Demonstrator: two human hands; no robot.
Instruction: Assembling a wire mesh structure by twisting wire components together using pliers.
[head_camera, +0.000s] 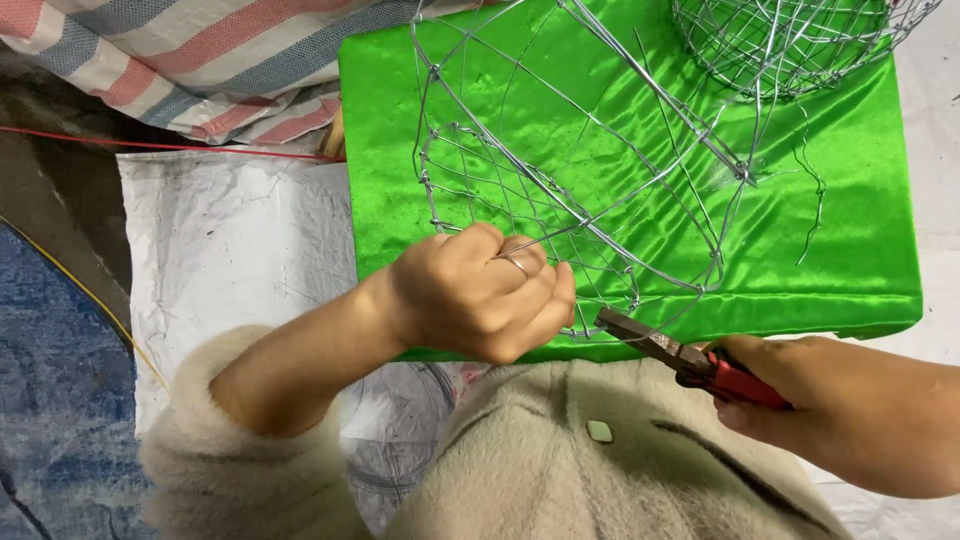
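On top of a block covered in shiny green cloth (860, 200), a round wire basket frame (560, 180) is seen lying tilted, its open rim turned toward the person and its lower edge hanging just past the near side of the cloth. At that near edge the left hand (480, 290) is closed into a fist, with the fingers (535, 290) curled tightly together around the thin wires of the frame; a ring is worn on one finger. Just to the right of it, a pair of pliers (680, 355) with red handles is gripped by the right hand (790, 390), the fingers being wrapped shut around the handles. The dark metal nose of the pliers is pointed up and left and is brought right against the lower rim of the frame, beside the left fist; whether a wire is pinched in the nose cannot be told. A second wire basket (790, 40) is partly seen at the upper right of the cloth, well apart from both hands. Loose wire ends (815, 190) are lying on the cloth near it. A white woven sheet (230, 250) is spread on the floor to the left, and a striped tarpaulin (180, 60) is bunched beyond it. A fuzzy beige garment (560, 470) is worn by the person
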